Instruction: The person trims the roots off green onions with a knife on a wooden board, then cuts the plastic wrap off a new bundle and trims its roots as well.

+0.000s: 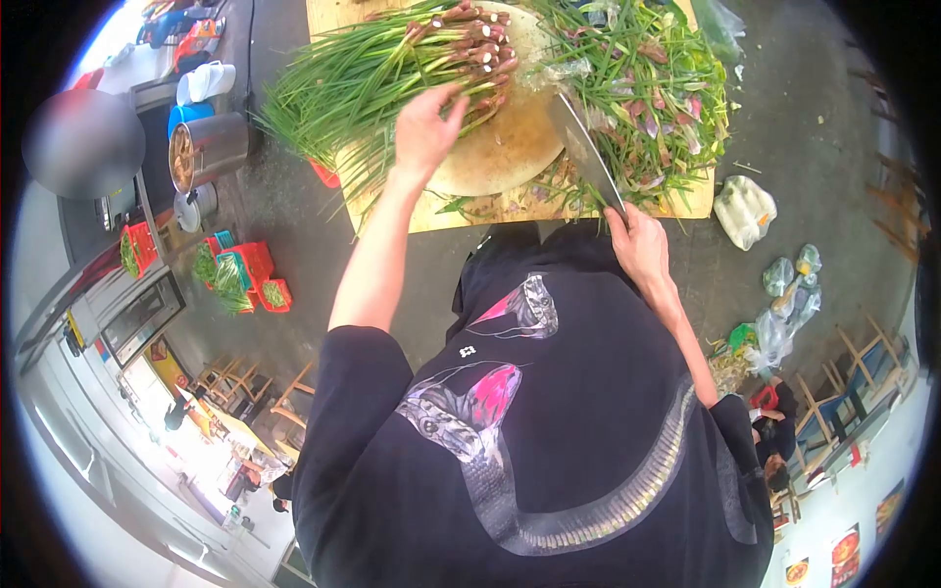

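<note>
A big pile of spring onions (pixel 392 73) lies on a round chopping board (pixel 500 157), its purplish bulb ends facing right and its green leaves spreading left past the board. My left hand (pixel 426 132) rests over the near side of the pile, thumb and fingers apart, touching the stalks without a firm grip. In my right hand (pixel 639 250) is the handle of a kitchen knife (pixel 588 152). Its broad blade points away from me, over the board's right edge. Right of the blade lies a heap of green and purple trimmings (pixel 652 118).
A wooden table (pixel 412 218) carries the board. On the floor at left stand a large metal pot (pixel 216 149) and red crates of greens (pixel 257 263). To the right lie a white bag (pixel 745 211) and several plastic bags (pixel 784 314). A person (pixel 774 431) is behind at right.
</note>
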`<state>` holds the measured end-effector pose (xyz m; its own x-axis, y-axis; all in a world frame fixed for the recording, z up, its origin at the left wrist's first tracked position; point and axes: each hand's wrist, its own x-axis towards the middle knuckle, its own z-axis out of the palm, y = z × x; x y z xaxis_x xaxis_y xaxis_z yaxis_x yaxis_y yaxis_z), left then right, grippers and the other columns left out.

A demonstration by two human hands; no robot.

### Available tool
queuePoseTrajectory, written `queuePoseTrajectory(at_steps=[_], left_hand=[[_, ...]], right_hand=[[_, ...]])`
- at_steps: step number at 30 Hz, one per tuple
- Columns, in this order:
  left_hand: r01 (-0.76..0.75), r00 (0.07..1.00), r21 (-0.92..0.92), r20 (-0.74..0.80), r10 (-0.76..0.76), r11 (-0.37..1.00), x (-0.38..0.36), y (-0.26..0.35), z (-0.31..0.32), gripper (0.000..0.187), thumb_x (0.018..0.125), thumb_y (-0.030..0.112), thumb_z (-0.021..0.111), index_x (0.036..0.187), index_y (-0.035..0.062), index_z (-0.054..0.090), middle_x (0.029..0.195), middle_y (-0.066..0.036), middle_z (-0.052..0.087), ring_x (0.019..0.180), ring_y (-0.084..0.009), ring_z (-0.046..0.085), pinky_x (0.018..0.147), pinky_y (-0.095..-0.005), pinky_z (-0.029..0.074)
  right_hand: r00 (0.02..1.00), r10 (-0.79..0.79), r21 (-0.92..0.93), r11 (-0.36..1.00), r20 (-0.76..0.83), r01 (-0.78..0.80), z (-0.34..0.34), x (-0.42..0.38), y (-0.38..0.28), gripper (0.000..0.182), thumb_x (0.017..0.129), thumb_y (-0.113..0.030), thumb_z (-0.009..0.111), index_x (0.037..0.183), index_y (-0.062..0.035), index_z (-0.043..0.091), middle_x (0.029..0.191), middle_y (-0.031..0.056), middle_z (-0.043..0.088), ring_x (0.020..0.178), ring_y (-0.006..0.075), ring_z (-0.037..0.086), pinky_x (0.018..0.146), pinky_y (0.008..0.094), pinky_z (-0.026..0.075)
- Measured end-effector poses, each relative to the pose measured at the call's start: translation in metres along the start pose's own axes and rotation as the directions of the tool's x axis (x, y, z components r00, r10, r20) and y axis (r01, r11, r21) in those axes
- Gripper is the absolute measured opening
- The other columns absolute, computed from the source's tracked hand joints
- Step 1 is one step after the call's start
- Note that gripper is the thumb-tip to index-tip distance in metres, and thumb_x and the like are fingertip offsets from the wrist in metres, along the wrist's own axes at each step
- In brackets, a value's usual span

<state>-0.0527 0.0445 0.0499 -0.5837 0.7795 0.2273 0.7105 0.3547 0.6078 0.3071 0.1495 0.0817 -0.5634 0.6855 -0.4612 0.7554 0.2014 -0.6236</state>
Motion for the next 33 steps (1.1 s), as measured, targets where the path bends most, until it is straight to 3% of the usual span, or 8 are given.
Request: queuePoseTrajectory(at_steps=[5, 11, 14, 17, 21, 28, 32, 33], left_hand=[[0.164, 0.984, 0.039, 0.061, -0.166, 0.986, -0.036, -0.017, 0.035, 0.026, 0.092, 0.015, 0.077, 0.118, 0.0118, 0.08, 0.109, -0.015, 0.076, 0.1, -0.036, 0.072, 0.089, -0.0443, 0.056], [0.075, 0.993, -0.011, 0.092, -0.074, 0.997, -0.035, -0.015, 0.041, 0.023, 0.091, 0.012, 0.076, 0.114, 0.0146, 0.081, 0.107, -0.013, 0.075, 0.101, -0.0364, 0.069, 0.091, -0.0431, 0.055], [0.061, 0.988, 0.134, 0.136, -0.079, 0.989, -0.026, -0.012, 0.039, 0.02, 0.093, 0.012, 0.074, 0.112, 0.0132, 0.081, 0.103, -0.012, 0.077, 0.093, -0.0349, 0.071, 0.085, -0.0419, 0.056], [0.335, 0.932, -0.065, 0.169, -0.321, 0.94, -0.017, 0.004, 0.029, 0.02, 0.096, 0.016, 0.073, 0.114, 0.01, 0.08, 0.096, -0.012, 0.079, 0.083, -0.028, 0.074, 0.077, -0.0374, 0.056], [0.344, 0.929, -0.241, 0.228, -0.292, 0.908, -0.01, 0.006, 0.007, 0.028, 0.101, 0.025, 0.074, 0.121, 0.0073, 0.079, 0.091, -0.011, 0.081, 0.083, -0.0125, 0.074, 0.076, -0.0308, 0.056], [0.388, 0.872, -0.208, 0.397, -0.286, 0.898, -0.012, 0.072, -0.038, 0.03, 0.103, 0.027, 0.075, 0.127, 0.0081, 0.077, 0.102, -0.008, 0.083, 0.092, -0.0102, 0.074, 0.082, -0.0294, 0.057], [0.36, 0.88, -0.182, 0.391, -0.269, 0.915, -0.047, 0.079, -0.006, 0.033, 0.098, 0.027, 0.081, 0.124, 0.0074, 0.077, 0.096, -0.006, 0.082, 0.088, -0.0115, 0.075, 0.08, -0.0307, 0.058], [0.306, 0.91, -0.211, 0.351, -0.22, 0.928, -0.057, 0.074, 0.008, 0.031, 0.096, 0.026, 0.083, 0.12, 0.0068, 0.078, 0.099, -0.008, 0.082, 0.088, -0.0178, 0.077, 0.081, -0.033, 0.059]], right_hand=[[0.999, -0.026, -0.017, 1.0, 0.048, 0.027, -0.006, -0.001, -0.009, 0.031, 0.104, -0.029, 0.064, 0.097, 0.0004, 0.071, 0.088, 0.0274, 0.07, 0.086, 0.0491, 0.069, 0.075, 0.0534, 0.053], [0.993, -0.065, -0.017, 0.998, 0.098, 0.067, -0.001, 0.001, -0.009, 0.029, 0.103, -0.028, 0.064, 0.098, -0.0005, 0.071, 0.089, 0.0269, 0.071, 0.087, 0.049, 0.069, 0.076, 0.0542, 0.053], [0.986, -0.129, -0.025, 0.991, 0.103, 0.132, 0.004, 0.003, -0.006, 0.029, 0.103, -0.028, 0.064, 0.099, -0.0009, 0.072, 0.087, 0.0267, 0.07, 0.085, 0.0488, 0.069, 0.075, 0.0543, 0.053], [0.983, -0.12, 0.02, 0.993, 0.14, 0.119, 0.003, 0.004, -0.015, 0.028, 0.103, -0.028, 0.065, 0.1, -0.0015, 0.074, 0.085, 0.0266, 0.07, 0.083, 0.0484, 0.068, 0.074, 0.054, 0.053], [0.982, -0.09, 0.046, 0.995, 0.168, 0.083, 0.002, 0.008, -0.022, 0.029, 0.103, -0.028, 0.064, 0.1, -0.0011, 0.074, 0.083, 0.0267, 0.069, 0.082, 0.0478, 0.068, 0.074, 0.0535, 0.052], [0.992, -0.054, 0.068, 0.997, 0.116, 0.046, -0.009, -0.005, -0.011, 0.031, 0.103, -0.03, 0.064, 0.1, -0.0004, 0.073, 0.083, 0.0273, 0.069, 0.082, 0.0481, 0.068, 0.074, 0.0538, 0.052], [0.995, 0.02, 0.019, 1.0, 0.1, -0.022, -0.016, -0.014, 0.001, 0.032, 0.104, -0.03, 0.065, 0.1, 0.0001, 0.073, 0.085, 0.027, 0.07, 0.082, 0.0493, 0.068, 0.072, 0.0537, 0.052], [0.997, 0.017, 0.024, 1.0, 0.081, -0.019, -0.017, -0.015, 0.002, 0.032, 0.104, -0.031, 0.064, 0.101, -0.0001, 0.073, 0.085, 0.0269, 0.07, 0.082, 0.0495, 0.067, 0.072, 0.0537, 0.052]])
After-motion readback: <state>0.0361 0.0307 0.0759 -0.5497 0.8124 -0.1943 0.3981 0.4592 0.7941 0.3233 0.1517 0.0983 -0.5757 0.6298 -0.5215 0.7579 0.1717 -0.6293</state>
